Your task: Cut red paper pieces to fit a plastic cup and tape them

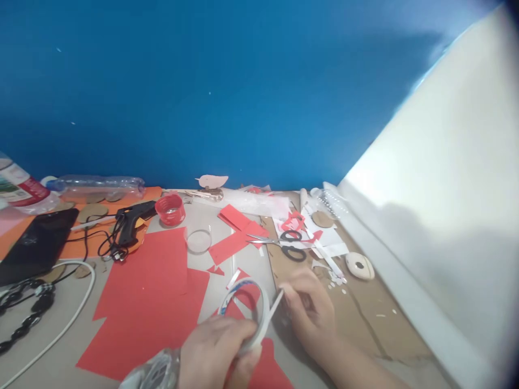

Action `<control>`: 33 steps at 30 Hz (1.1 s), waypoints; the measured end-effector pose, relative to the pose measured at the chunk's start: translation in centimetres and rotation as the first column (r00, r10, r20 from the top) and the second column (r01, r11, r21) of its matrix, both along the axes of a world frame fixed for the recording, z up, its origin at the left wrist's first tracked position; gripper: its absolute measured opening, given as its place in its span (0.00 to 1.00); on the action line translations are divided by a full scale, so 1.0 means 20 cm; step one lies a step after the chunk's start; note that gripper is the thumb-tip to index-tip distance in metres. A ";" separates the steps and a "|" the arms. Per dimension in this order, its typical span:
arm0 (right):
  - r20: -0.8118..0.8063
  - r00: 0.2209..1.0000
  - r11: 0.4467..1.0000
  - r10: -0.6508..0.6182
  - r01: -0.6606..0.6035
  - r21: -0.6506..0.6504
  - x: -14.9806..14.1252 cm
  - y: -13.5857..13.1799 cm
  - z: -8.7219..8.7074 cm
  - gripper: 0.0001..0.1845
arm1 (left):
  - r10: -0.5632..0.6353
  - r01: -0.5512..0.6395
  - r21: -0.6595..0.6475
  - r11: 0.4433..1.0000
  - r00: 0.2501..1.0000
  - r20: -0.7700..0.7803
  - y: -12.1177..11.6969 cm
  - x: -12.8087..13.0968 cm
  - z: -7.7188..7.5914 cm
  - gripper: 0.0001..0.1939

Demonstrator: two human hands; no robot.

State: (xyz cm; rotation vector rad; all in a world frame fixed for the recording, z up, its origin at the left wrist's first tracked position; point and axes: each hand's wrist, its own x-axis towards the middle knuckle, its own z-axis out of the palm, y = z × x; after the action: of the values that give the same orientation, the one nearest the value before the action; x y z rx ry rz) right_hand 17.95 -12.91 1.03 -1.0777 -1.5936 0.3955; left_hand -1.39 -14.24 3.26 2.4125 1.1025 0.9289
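My left hand [223, 346] grips a roll of white tape [265, 308] near the front of the table, fingers wrapped round its lower rim. Between thumb and forefinger, my right hand [310, 310] pinches the free end of the tape, which stretches as a short white strip from the roll. Red paper sheets [150, 297] lie under and left of my left hand. Beyond the roll, scissors [284, 243] with black handles rest on red paper strips [237, 232], blades pointing left. A clear ring [198, 239] sits to the left of the strips.
At left are a black glue gun [133, 221] with its cord, a black phone-like slab [38, 243], a white cable [81, 308] and plastic bottles [101, 186]. A red cap [170, 209] stands behind. Cardboard [365, 319] and a white round dispenser [359, 266] lie right, beside a wall.
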 end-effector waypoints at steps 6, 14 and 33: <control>-0.037 0.999 1.000 -0.009 0.009 0.024 -0.01 -0.01 0.06 0.06 | -0.018 0.017 -0.006 1.000 0.966 -0.260 0.01 -0.02 0.23 0.10; 0.017 1.000 0.999 0.021 -0.020 -0.051 -0.01 -0.03 0.19 0.07 | 0.075 -0.137 -0.130 0.982 0.914 -0.398 0.07 -0.05 0.23 0.15; 0.088 0.992 0.917 0.088 -0.046 -0.397 0.00 -0.03 0.07 0.10 | 0.059 -0.128 -0.131 0.983 0.898 -0.436 0.07 -0.05 0.01 0.15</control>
State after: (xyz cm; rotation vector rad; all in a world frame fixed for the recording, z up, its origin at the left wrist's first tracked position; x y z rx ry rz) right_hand 17.90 -13.51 2.39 -1.3682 -1.6880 0.7417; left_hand -2.31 -12.87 3.52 2.5129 1.3930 0.3130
